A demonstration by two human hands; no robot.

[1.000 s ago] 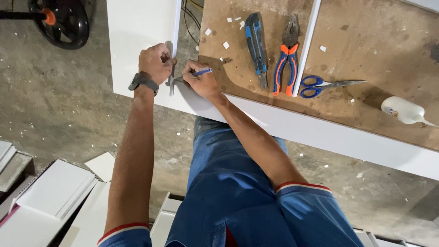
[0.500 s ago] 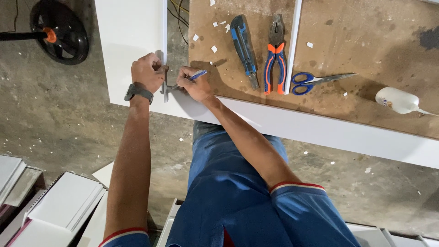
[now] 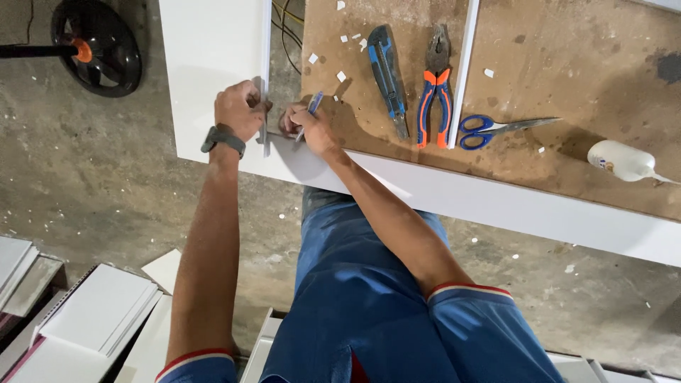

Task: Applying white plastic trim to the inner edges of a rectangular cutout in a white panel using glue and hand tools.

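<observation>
At the near left corner of the brown desk (image 3: 567, 64), the left hand (image 3: 240, 108) presses down on a small metal square (image 3: 264, 117) set against the edge of a white panel (image 3: 213, 50) that lies over the desk's left end; its grip is closed round the square's blade, thumb and fingers pinching it flat. The right hand (image 3: 306, 126), just beside it and nearly touching, holds a blue pen (image 3: 311, 110) in a closed writing grip, the tip resting close to the square's edge on the white strip (image 3: 440, 188) that runs along the desk's near edge. This looks like the marking step: a line being drawn against the square. A clean mark would seem to call for the square to stay hard against the panel edge while the pen runs along it, since any slip would skew the line. Farther along the desk, toward its middle, lie a blue utility knife (image 3: 387, 71), orange-and-blue pliers (image 3: 434, 92) and a narrow white trim strip (image 3: 464, 71) just beside them, then blue-handled scissors (image 3: 489, 129), and near the right end a white glue bottle (image 3: 624, 160) on its side. White offcuts (image 3: 92, 312) are stacked on the concrete floor (image 3: 85, 191) below.
</observation>
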